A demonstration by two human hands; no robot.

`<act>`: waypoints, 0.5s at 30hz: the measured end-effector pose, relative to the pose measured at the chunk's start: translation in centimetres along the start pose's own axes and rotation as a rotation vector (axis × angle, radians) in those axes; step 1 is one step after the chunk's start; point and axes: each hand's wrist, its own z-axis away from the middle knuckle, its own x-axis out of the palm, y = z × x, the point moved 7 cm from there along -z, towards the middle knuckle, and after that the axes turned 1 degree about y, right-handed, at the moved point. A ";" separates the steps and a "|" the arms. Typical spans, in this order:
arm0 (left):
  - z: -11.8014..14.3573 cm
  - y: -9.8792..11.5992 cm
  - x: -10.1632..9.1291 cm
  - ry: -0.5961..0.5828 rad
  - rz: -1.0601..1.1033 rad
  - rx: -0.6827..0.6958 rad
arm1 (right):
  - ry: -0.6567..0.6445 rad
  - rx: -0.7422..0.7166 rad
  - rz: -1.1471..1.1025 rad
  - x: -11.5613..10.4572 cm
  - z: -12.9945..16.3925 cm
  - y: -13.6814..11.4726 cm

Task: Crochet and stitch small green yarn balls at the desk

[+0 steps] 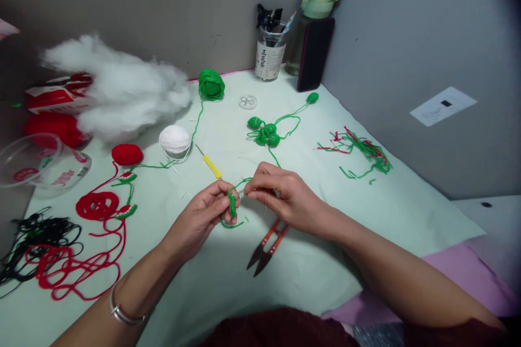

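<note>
My left hand (207, 209) is closed on a small green crocheted piece (232, 205), held upright between thumb and fingers. A green yarn tail (235, 225) hangs below it. Close on its right, my right hand (280, 195) is pinched, thumb against fingers. A strand of green yarn (244, 180) runs from the piece towards those fingertips; what exactly they grip is too small to make out. Partly under my right hand lie orange thread snips (268, 248), blades towards me. A yellow-handled crochet hook (212, 167) rests just beyond my left hand.
Green crocheted balls (268, 133) lie ahead, yarn scraps (362, 152) to the right. Green (211, 85), white (175, 141) and red yarn (127, 154), white stuffing (122, 87) and a clear plastic tub (61, 165) occupy the left. A pen cup (270, 54), phone (316, 54) and bottle (318, 2) stand at the back.
</note>
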 end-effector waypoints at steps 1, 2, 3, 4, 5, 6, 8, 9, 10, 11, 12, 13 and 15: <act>0.0 0.0 0.0 -0.002 -0.002 0.001 | -0.001 0.005 -0.026 0.1 -0.1 0.2; 0.1 0.0 0.0 -0.005 -0.004 0.001 | -0.003 0.010 -0.052 0.2 -0.1 0.3; 0.1 0.1 0.0 -0.008 -0.008 0.001 | -0.003 0.016 -0.075 0.4 -0.1 0.5; 0.1 0.1 0.1 -0.011 -0.012 0.000 | 0.002 0.018 -0.093 0.4 -0.2 0.5; 0.1 0.1 0.1 -0.014 -0.018 0.000 | 0.006 0.018 -0.107 0.5 -0.2 0.6; 0.1 0.2 0.1 -0.016 -0.028 0.000 | 0.010 0.015 -0.118 0.6 -0.2 0.5; 0.1 0.2 0.2 -0.022 -0.050 0.001 | 0.016 0.011 -0.132 0.9 -0.2 0.4; 0.1 0.2 0.3 -0.022 -0.059 0.000 | 0.019 0.014 -0.137 1.0 -0.2 0.3; 0.1 0.2 0.3 -0.018 -0.061 -0.002 | 0.024 0.022 -0.142 1.1 -0.2 0.4; 0.0 0.2 0.3 -0.011 -0.057 -0.004 | 0.030 0.038 -0.142 1.2 -0.2 0.5; 0.0 0.1 0.2 -0.001 -0.049 -0.009 | 0.038 0.057 -0.134 1.2 -0.2 0.7; 0.0 0.1 0.2 0.011 -0.042 -0.016 | 0.043 0.077 -0.117 1.2 -0.2 0.9; 0.0 0.0 0.1 0.034 -0.037 -0.030 | 0.051 0.103 -0.064 1.0 -0.3 1.3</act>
